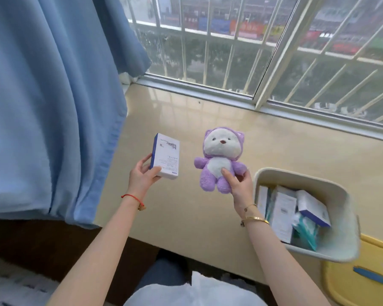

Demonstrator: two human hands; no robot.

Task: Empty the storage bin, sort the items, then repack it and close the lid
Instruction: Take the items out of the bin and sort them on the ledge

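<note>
From the head camera, your left hand (142,175) holds a white box with a blue spine (165,156) upright above the beige worktop (186,217); your thumb lies across its lower front and the other fingers (144,161) wrap behind the blue edge, closed on it. A red string bracelet (132,198) sits on that wrist.

Your right hand (239,184) holds a purple and white plush bear (219,160) by its lower body, face toward you, thumb pressed on the white belly and the remaining fingers (243,174) curled around its side. The bear hangs above the worktop, just right of the box and apart from it. A gold bangle (255,219) rings that wrist.

The storage bin (341,246) stands at your right, on the worktop's near edge, open on top. Inside it several white boxes (283,210) stand or lean together, one with a blue edge (313,209), beside a teal packet (305,230). A yellow lid (363,288) with a blue handle lies just beyond the bin, at the lower right.

A blue curtain (49,96) hangs at your left, and a barred window (252,47) runs along the far side of the worktop.
</note>
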